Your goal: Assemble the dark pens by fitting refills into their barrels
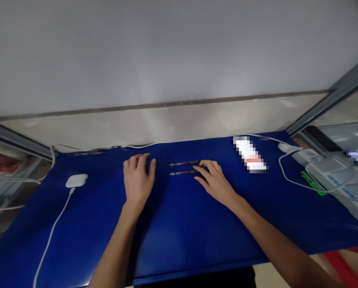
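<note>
Two slim pens lie side by side across the blue tabletop, an upper pen and a lower pen, with clear barrels and dark right ends. My right hand is over those right ends, its thumb and fingers spread apart. Its fingertips are at the pens; whether they touch is unclear. Left of the pens, my left hand is palm down, thumb apart from bent fingers. A small dark object shows between thumb and index finger, mostly hidden; I see no firm grip on it.
A white earbud case with a white cable lies left on the blue table. More pens lie at the back left. A blurred-out phone lies right. Power strips, cables and a green object occupy the right edge.
</note>
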A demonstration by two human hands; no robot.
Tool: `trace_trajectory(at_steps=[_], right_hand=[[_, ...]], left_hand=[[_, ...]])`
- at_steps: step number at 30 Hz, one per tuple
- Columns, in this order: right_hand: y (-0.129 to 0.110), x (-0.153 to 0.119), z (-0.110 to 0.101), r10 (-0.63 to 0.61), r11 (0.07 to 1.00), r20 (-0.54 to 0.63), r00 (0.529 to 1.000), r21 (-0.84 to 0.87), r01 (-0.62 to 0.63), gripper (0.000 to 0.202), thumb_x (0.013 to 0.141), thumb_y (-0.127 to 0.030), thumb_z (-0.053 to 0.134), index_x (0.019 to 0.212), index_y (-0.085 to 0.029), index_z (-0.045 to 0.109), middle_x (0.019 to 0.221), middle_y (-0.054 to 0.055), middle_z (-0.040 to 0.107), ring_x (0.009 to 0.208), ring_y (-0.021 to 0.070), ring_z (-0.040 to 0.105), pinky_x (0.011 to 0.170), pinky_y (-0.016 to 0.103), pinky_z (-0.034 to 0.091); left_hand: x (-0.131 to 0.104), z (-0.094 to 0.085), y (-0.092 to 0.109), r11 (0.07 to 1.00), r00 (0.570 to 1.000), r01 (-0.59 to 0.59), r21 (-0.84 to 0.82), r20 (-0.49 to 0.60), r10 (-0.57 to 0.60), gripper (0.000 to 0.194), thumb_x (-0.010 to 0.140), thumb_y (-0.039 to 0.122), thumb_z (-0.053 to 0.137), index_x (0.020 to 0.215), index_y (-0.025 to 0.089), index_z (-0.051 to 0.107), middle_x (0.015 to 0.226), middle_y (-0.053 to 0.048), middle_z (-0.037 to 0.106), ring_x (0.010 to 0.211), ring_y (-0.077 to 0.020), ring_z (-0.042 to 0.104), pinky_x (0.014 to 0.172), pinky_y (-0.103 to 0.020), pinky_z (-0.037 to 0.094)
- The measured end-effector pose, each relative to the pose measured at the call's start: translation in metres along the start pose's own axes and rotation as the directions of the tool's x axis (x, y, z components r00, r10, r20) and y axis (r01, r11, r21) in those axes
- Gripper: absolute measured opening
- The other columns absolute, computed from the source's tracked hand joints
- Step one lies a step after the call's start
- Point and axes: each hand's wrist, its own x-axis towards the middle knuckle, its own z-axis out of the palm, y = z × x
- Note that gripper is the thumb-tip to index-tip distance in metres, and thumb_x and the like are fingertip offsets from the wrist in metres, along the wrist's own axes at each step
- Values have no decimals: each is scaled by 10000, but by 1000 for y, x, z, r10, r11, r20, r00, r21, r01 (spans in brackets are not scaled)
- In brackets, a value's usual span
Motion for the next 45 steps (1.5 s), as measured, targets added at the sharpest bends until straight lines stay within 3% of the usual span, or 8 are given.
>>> trace_trajectory(at_steps=[4,8,16,22,28,33,40,45], right_hand=[[2,0,6,-15,1000,30,999,-5,15,197,965,-249,509,1120,-210,623,1147,104,563,1090,260,500,912,453,462],[2,1,6,-39,999,71,997,40,37,130,972,-240,505,1019,-185,613,1041,80,631,1014,230,533,870,412,461],[0,-1,8,-84,992,85,993,104,75,218,989,-219,454,1130,-182,616,1044,75,690,969,217,625,917,412,494],[-3,-2,4,-134,979,132,982,171,110,229,997,-216,442,989,-203,671,928,36,705,850,176,654,922,385,492],[-9,-2,-2,-154,987,89,984,57,149,282,1008,-253,414,907,-167,663,716,34,604,679,166,531,747,338,485],[-10,-2,-2,-139,990,8,990,-28,140,277,1009,-290,419,1010,-178,673,757,53,628,740,185,543,718,339,458],[-6,-1,-1,105,964,64,992,237,-118,313,1007,-337,426,841,-199,654,756,18,679,684,150,622,679,292,487],[-6,0,-2,92,918,17,996,386,-92,107,957,-244,529,907,-215,619,850,18,661,819,158,605,765,295,494]], left_hand=[[-14,11,26,936,922,-321,-146,180,344,301,957,354,482,1193,209,599,1142,-103,597,1071,-245,523,936,-395,414],[-26,22,41,875,822,-454,-169,299,484,266,964,363,482,1150,228,617,1115,-90,607,1026,-235,539,839,-373,416],[-31,27,46,835,772,-543,-87,339,537,284,1008,262,369,1178,184,582,967,-81,610,874,-211,518,751,-360,374],[-33,24,51,820,746,-561,-113,359,561,249,997,247,407,1175,250,580,905,-54,571,854,-197,483,727,-345,331],[-31,22,55,874,767,-451,-180,422,483,246,1008,278,383,1090,258,615,831,-28,575,822,-189,473,711,-338,307],[-30,23,55,883,784,-405,-235,408,468,285,1018,300,347,1068,234,620,873,-38,606,827,-186,473,721,-336,323],[-31,24,52,869,765,-438,-230,411,495,276,1021,270,333,1100,207,590,936,-52,629,873,-198,483,727,-347,325],[-32,25,53,876,764,-423,-230,430,482,266,1021,259,336,1101,209,585,925,-43,624,863,-199,469,720,-351,311]])
